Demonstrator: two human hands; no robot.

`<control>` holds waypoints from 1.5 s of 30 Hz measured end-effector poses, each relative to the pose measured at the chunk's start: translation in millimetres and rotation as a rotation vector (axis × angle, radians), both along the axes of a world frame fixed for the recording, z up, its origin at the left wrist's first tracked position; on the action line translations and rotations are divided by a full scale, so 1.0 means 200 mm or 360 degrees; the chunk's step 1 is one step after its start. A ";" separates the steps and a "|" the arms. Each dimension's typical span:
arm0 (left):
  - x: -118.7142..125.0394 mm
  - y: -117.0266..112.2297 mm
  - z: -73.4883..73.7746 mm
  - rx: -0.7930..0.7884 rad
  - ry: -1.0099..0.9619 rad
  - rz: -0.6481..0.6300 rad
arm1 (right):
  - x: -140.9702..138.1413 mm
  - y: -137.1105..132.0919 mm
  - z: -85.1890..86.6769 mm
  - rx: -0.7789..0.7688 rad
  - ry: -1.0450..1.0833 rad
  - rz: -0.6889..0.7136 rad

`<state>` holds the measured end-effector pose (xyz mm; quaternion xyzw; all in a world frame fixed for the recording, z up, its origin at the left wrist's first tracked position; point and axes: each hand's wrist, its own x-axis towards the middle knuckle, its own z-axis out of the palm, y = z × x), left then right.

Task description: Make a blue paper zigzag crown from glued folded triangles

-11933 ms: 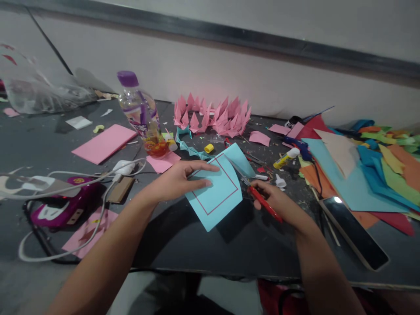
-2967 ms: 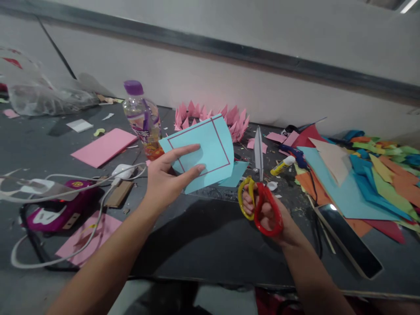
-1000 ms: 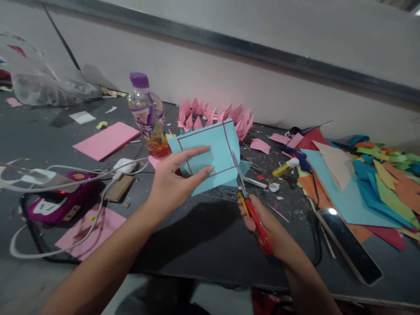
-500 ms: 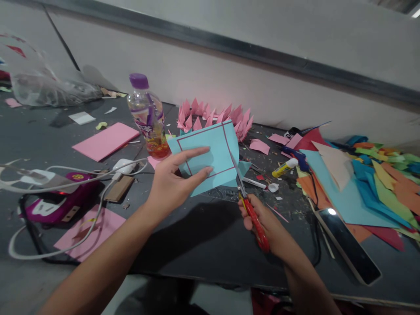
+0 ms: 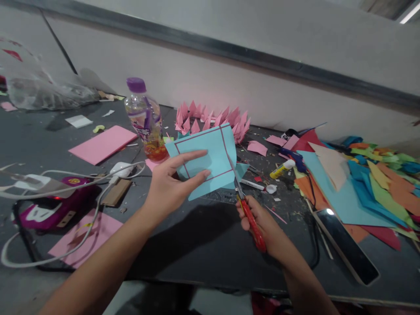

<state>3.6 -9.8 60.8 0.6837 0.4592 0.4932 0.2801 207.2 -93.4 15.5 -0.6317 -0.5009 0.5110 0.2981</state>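
Note:
A light blue sheet of paper (image 5: 215, 157) with dark red lines drawn along its borders is raised above the table. My left hand (image 5: 175, 177) grips it from the left, thumb and forefinger lying on its face and the other fingers hidden behind. My right hand (image 5: 257, 216) is closed round the red handles of a pair of scissors (image 5: 252, 223). Their blades lie at the sheet's right side, along the drawn line, where the paper's edge strip bends away. Behind the sheet stands a ring of folded pink paper points (image 5: 241, 124).
A drink bottle (image 5: 144, 122) with a purple cap stands left of the sheet. Further left are pink paper (image 5: 103, 144), white cables and a purple device (image 5: 59, 203). A phone (image 5: 348, 247), a glue stick (image 5: 282, 169) and coloured paper sheets (image 5: 331, 188) lie to the right.
The view has shifted slightly, so the table's things sit a little further left and lower. Both hands keep their hold, and the scissors stay at the sheet's right side.

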 end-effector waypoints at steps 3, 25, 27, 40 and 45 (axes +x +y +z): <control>0.00 0.00 0.00 0.0027 0.0011 0.0001 | -0.02 0.01 0.00 -0.0176 0.0104 -0.0171; 0.00 0.02 -0.03 -0.0083 -0.0021 -0.0024 | -0.03 0.00 0.08 0.0106 -0.0087 0.0068; 0.00 0.02 -0.03 -0.0078 0.0002 -0.0031 | -0.03 0.00 0.07 0.0120 -0.0078 0.0079; 0.01 0.02 -0.03 -0.0068 0.0046 -0.0012 | -0.04 0.01 0.08 0.0059 0.0005 0.0008; 0.01 0.02 -0.05 -0.0092 0.0046 -0.0036 | -0.04 0.02 0.08 0.0102 -0.0033 -0.0019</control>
